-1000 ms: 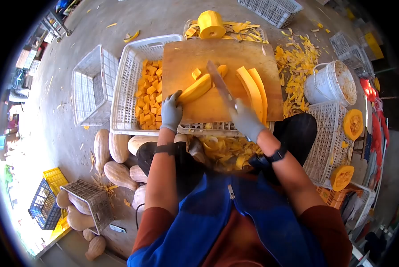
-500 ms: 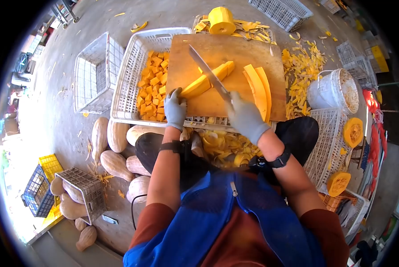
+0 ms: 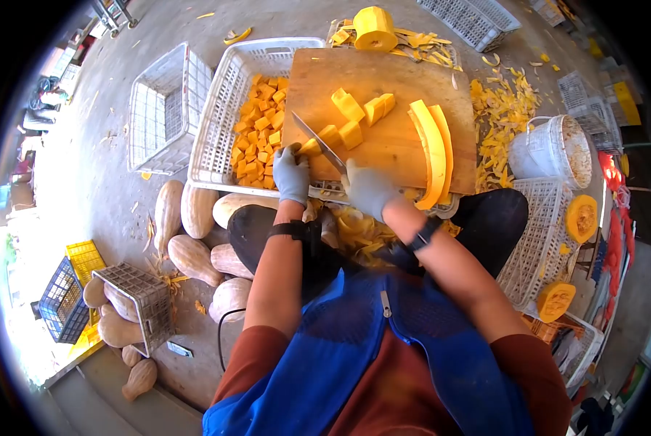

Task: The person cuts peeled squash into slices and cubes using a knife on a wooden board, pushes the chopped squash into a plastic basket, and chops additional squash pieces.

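Observation:
My left hand (image 3: 292, 174), in a grey glove, has its fingers curled on the end of a pumpkin strip (image 3: 310, 147) at the left edge of a wooden cutting board (image 3: 325, 76). My right hand (image 3: 369, 190), gloved too and a little blurred, grips a long knife (image 3: 318, 140). The blade points away to the upper left, just right of my left fingers, across the strip. Several cut pumpkin chunks (image 3: 348, 105) lie beyond the blade. Two long curved pumpkin slices (image 3: 428, 149) rest at the board's right.
A white crate (image 3: 216, 94) under the board's left side holds pumpkin cubes (image 3: 258, 134). Whole pumpkins (image 3: 194, 258) lie on the floor at left. Peelings (image 3: 501, 109) and a white bucket (image 3: 547, 152) are at right. A peeled pumpkin piece (image 3: 375, 29) stands behind the board.
The long strip under the knife has been cut into several chunks, which have spread apart on the board. The knife has moved left and nearer my left hand. The view has shifted slightly.

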A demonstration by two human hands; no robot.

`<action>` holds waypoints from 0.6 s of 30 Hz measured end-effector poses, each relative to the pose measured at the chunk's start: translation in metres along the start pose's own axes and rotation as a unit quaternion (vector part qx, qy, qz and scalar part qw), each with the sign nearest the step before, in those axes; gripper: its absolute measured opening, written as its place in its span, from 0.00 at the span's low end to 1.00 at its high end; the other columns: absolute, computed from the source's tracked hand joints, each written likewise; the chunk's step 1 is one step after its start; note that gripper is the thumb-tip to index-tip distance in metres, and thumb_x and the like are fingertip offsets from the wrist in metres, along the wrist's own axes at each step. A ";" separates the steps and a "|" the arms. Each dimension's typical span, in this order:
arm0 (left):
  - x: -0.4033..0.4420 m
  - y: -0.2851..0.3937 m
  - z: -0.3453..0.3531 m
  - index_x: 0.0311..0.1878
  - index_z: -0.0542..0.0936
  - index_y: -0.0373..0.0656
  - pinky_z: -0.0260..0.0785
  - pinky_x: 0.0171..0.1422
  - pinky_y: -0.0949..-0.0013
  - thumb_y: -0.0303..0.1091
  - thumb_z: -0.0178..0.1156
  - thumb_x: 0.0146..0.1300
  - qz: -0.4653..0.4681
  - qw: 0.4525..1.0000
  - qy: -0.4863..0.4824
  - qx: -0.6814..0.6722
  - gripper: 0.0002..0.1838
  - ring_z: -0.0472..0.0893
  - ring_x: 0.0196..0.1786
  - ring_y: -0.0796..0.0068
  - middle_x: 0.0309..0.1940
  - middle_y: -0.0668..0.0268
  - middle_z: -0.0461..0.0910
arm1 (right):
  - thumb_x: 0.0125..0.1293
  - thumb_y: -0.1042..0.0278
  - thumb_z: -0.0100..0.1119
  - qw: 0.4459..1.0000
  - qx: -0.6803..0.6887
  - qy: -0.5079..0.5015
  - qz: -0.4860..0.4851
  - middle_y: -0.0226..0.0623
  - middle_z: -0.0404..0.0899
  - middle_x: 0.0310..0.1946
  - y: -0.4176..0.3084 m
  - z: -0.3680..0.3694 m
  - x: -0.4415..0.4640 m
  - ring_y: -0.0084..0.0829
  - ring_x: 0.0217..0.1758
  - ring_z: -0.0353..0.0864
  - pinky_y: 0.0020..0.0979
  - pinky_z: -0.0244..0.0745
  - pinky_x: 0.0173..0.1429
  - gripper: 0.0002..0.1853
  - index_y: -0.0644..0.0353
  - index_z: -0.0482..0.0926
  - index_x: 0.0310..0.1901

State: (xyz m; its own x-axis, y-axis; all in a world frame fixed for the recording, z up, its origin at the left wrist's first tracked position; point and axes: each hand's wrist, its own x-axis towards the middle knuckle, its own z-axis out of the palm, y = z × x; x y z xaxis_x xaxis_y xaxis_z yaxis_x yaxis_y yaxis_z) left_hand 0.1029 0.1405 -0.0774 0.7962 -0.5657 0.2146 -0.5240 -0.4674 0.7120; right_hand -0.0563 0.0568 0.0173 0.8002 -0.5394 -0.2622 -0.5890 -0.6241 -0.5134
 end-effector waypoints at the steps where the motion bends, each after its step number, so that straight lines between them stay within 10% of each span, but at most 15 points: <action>1: 0.001 0.004 -0.002 0.44 0.81 0.41 0.72 0.45 0.67 0.26 0.63 0.53 0.002 1.000 -0.001 0.019 0.13 0.80 0.39 0.60 0.39 0.56 0.78 | 0.68 0.59 0.46 1.000 0.021 -0.006 0.000 0.56 0.78 0.27 0.004 0.003 0.001 0.56 0.33 0.79 0.53 0.72 0.39 0.15 0.64 0.68 0.43; 12: -0.002 0.037 -0.014 0.53 0.77 0.47 0.68 0.56 0.58 0.32 0.61 0.51 -0.045 0.997 -0.053 0.043 0.22 0.73 0.52 0.51 0.48 0.52 0.73 | 0.68 0.61 0.49 0.976 0.116 0.183 -0.002 0.57 0.76 0.25 0.008 -0.032 -0.029 0.56 0.29 0.76 0.49 0.69 0.33 0.13 0.65 0.67 0.42; 18: -0.001 0.037 -0.014 0.56 0.76 0.52 0.66 0.59 0.57 0.33 0.61 0.49 -0.039 0.993 -0.062 0.096 0.26 0.69 0.55 0.48 0.51 0.52 0.72 | 0.68 0.59 0.47 0.983 0.131 0.126 0.027 0.57 0.78 0.27 -0.003 -0.016 -0.021 0.57 0.33 0.78 0.53 0.72 0.40 0.14 0.63 0.68 0.41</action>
State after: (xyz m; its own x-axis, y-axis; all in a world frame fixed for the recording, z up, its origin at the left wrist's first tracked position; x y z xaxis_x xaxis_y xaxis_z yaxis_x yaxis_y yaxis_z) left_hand 0.0873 0.1333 -0.0420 0.7992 -0.5969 0.0714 -0.5200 -0.6269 0.5801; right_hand -0.0729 0.0612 0.0378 0.6960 -0.7109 -0.1016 -0.5544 -0.4420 -0.7052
